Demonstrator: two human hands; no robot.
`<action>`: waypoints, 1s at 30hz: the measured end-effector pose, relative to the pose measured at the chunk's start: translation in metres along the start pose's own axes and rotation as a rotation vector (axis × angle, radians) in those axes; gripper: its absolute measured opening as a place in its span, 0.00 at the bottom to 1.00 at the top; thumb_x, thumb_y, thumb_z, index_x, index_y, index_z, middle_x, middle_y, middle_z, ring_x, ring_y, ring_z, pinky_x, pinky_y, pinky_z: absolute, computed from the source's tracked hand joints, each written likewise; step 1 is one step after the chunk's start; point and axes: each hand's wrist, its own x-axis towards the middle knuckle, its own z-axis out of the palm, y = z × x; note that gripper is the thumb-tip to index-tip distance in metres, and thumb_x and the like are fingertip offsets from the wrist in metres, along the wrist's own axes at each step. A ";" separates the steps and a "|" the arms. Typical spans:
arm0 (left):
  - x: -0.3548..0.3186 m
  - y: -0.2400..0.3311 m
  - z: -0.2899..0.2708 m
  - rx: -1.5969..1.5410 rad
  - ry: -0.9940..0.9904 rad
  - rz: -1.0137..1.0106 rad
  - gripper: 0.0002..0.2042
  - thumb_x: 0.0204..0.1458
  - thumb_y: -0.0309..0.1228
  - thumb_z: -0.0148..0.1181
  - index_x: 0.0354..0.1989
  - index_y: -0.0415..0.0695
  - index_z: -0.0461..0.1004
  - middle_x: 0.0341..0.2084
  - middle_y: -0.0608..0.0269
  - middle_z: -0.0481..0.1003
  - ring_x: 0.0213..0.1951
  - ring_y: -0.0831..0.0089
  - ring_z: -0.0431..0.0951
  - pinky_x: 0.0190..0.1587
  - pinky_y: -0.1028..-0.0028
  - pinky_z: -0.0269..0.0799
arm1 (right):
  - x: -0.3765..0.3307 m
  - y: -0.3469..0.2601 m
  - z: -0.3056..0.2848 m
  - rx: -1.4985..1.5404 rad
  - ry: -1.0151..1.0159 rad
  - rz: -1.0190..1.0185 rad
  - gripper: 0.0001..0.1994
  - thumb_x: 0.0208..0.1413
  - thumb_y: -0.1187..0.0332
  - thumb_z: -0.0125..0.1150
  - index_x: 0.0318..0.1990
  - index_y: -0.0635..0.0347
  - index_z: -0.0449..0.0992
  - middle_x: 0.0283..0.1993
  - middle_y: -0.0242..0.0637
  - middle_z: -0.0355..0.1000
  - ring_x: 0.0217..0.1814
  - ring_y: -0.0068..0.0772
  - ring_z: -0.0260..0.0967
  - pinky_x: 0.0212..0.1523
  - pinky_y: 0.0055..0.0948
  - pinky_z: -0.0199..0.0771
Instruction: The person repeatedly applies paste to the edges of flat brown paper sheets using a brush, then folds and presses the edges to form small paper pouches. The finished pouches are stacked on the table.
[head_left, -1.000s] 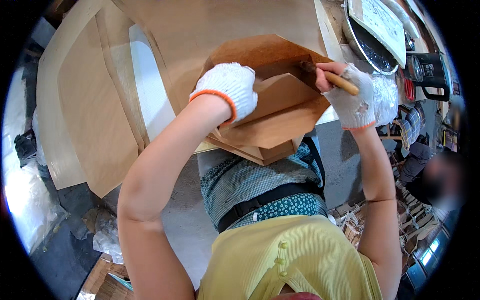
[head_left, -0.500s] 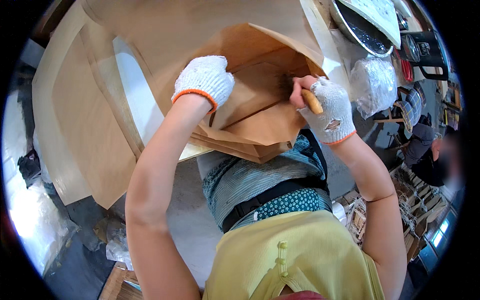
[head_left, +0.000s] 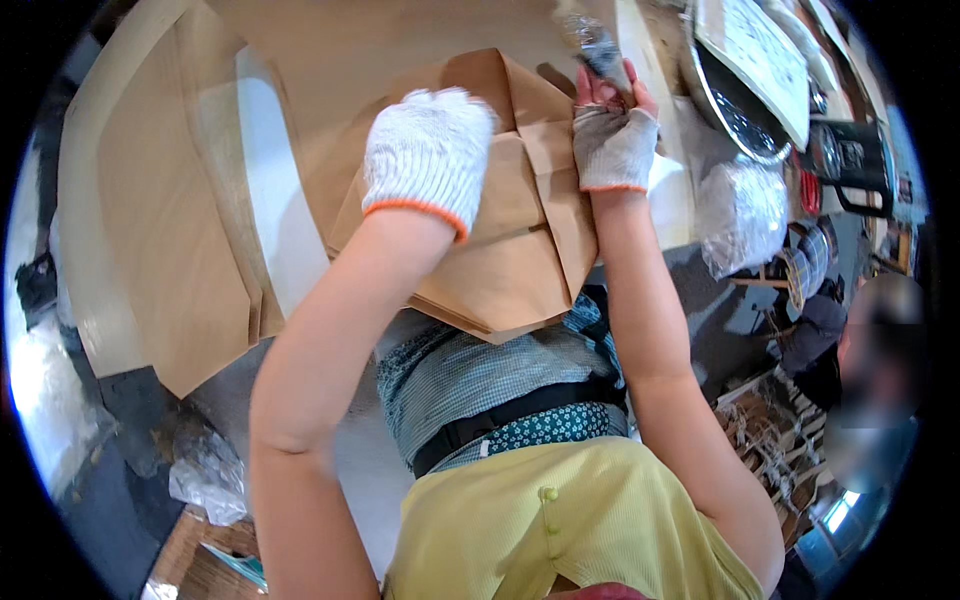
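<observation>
Brown kraft paper folded into a bag-like shape [head_left: 500, 270] lies in front of me, its near end pressed into a flat, many-sided form with creased flaps. My left hand [head_left: 430, 155], in a white knit glove with an orange cuff, rests on its upper left part. Its fingers are curled under and hidden, slightly blurred. My right hand [head_left: 615, 140], in a worn glove with bare fingertips, grips a brush [head_left: 597, 50] just beyond the paper's right side. The brush points away from me, its far end smeared by motion.
More brown paper sheets [head_left: 180, 210] lie at the left. At the right stand a metal basin [head_left: 735, 115] of dark liquid under a white board [head_left: 755, 60], a plastic-wrapped bundle [head_left: 742, 215] and a black mug [head_left: 850, 165]. Another person [head_left: 875, 370] is at the far right.
The paper's open end has been folded flat. My right hand has moved with the brush out of the opening and away from me; my left hand has shifted right over the flap.
</observation>
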 end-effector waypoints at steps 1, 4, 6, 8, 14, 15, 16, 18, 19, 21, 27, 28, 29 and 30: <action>-0.010 -0.004 -0.006 -0.084 0.124 0.040 0.13 0.54 0.32 0.56 0.47 0.43 0.74 0.49 0.51 0.75 0.52 0.56 0.74 0.54 0.61 0.70 | 0.002 0.015 -0.002 -0.031 0.005 0.011 0.17 0.58 0.63 0.58 0.51 0.64 0.72 0.38 0.41 0.73 0.41 0.34 0.71 0.51 0.34 0.75; -0.041 -0.033 0.021 -0.321 0.721 0.000 0.20 0.56 0.36 0.56 0.54 0.39 0.70 0.52 0.46 0.72 0.57 0.52 0.70 0.58 0.60 0.66 | -0.032 0.021 0.010 -0.432 -0.254 -0.011 0.15 0.58 0.62 0.58 0.44 0.65 0.78 0.51 0.51 0.72 0.47 0.34 0.71 0.47 0.28 0.74; -0.059 -0.049 0.081 -0.430 0.925 -0.133 0.34 0.57 0.46 0.54 0.65 0.33 0.57 0.63 0.39 0.60 0.66 0.44 0.56 0.66 0.56 0.53 | -0.017 0.026 -0.010 -0.693 -0.425 -0.114 0.15 0.58 0.60 0.59 0.39 0.65 0.81 0.60 0.55 0.68 0.53 0.37 0.70 0.44 0.29 0.74; -0.068 -0.029 0.101 -0.287 0.649 -0.167 0.40 0.55 0.51 0.53 0.67 0.32 0.51 0.66 0.38 0.53 0.69 0.44 0.50 0.69 0.55 0.46 | -0.026 0.027 0.001 -0.704 -0.500 -0.054 0.16 0.58 0.58 0.60 0.41 0.64 0.81 0.58 0.53 0.69 0.45 0.34 0.74 0.44 0.29 0.75; -0.007 0.014 0.105 -0.267 0.562 -0.175 0.49 0.51 0.60 0.53 0.68 0.29 0.44 0.68 0.35 0.45 0.70 0.45 0.44 0.71 0.52 0.38 | -0.019 0.048 0.036 -0.666 -0.437 0.029 0.16 0.60 0.60 0.57 0.44 0.64 0.80 0.46 0.43 0.76 0.34 0.27 0.74 0.39 0.25 0.73; -0.004 0.014 0.107 -0.256 0.597 -0.176 0.50 0.51 0.60 0.54 0.68 0.29 0.43 0.68 0.35 0.45 0.70 0.44 0.44 0.71 0.52 0.38 | -0.020 0.049 0.040 -0.661 -0.418 0.054 0.16 0.60 0.60 0.57 0.45 0.64 0.80 0.43 0.40 0.77 0.34 0.27 0.74 0.39 0.25 0.73; -0.005 0.011 0.108 -0.348 0.616 -0.145 0.48 0.53 0.57 0.54 0.68 0.29 0.41 0.68 0.34 0.44 0.70 0.43 0.44 0.70 0.51 0.38 | -0.021 0.048 0.038 -0.718 -0.430 0.059 0.20 0.60 0.56 0.55 0.47 0.65 0.77 0.44 0.39 0.75 0.37 0.31 0.73 0.41 0.30 0.73; -0.027 0.019 0.115 -0.495 0.647 -0.117 0.45 0.55 0.52 0.52 0.69 0.31 0.39 0.69 0.35 0.44 0.70 0.43 0.44 0.70 0.52 0.38 | -0.038 0.041 0.022 -0.719 -0.357 0.075 0.20 0.60 0.56 0.55 0.49 0.65 0.76 0.46 0.39 0.74 0.38 0.31 0.72 0.40 0.30 0.73; -0.038 0.024 0.116 -0.571 0.669 -0.093 0.44 0.57 0.50 0.52 0.70 0.32 0.38 0.69 0.35 0.44 0.70 0.42 0.44 0.70 0.52 0.38 | -0.043 0.035 0.012 -0.720 -0.323 0.072 0.20 0.60 0.56 0.55 0.50 0.65 0.76 0.47 0.40 0.74 0.38 0.31 0.72 0.40 0.31 0.73; -0.056 0.039 0.120 -0.681 0.601 -0.061 0.42 0.57 0.42 0.53 0.71 0.34 0.36 0.70 0.38 0.40 0.71 0.45 0.40 0.71 0.55 0.36 | -0.050 0.026 0.001 -0.760 -0.316 0.111 0.22 0.61 0.54 0.53 0.52 0.64 0.74 0.46 0.40 0.73 0.38 0.31 0.71 0.40 0.32 0.73; -0.058 -0.022 0.100 -0.675 0.646 -0.081 0.38 0.50 0.21 0.52 0.71 0.39 0.43 0.69 0.47 0.48 0.71 0.54 0.48 0.70 0.59 0.44 | -0.053 -0.019 0.032 -0.859 -0.391 0.313 0.19 0.60 0.54 0.58 0.48 0.61 0.79 0.46 0.35 0.75 0.41 0.23 0.71 0.42 0.24 0.74; -0.069 -0.033 0.107 -0.529 0.594 -0.043 0.37 0.51 0.21 0.51 0.70 0.39 0.44 0.69 0.48 0.51 0.70 0.54 0.50 0.70 0.59 0.45 | -0.053 -0.040 0.032 -0.958 -0.517 0.384 0.17 0.59 0.56 0.59 0.47 0.59 0.80 0.48 0.36 0.74 0.41 0.24 0.71 0.44 0.24 0.75; -0.074 -0.039 0.113 -0.388 0.542 0.003 0.36 0.51 0.21 0.51 0.70 0.39 0.45 0.68 0.48 0.53 0.69 0.53 0.52 0.70 0.59 0.46 | -0.052 -0.052 0.028 -1.127 -0.734 0.302 0.14 0.59 0.59 0.59 0.44 0.58 0.81 0.41 0.34 0.74 0.37 0.23 0.70 0.39 0.24 0.73; -0.066 -0.039 0.110 -0.308 0.531 -0.026 0.34 0.52 0.22 0.50 0.69 0.39 0.47 0.64 0.48 0.60 0.66 0.51 0.58 0.69 0.59 0.49 | -0.047 -0.063 0.021 -1.270 -0.927 0.196 0.11 0.58 0.62 0.58 0.41 0.56 0.82 0.34 0.31 0.74 0.33 0.23 0.70 0.34 0.24 0.72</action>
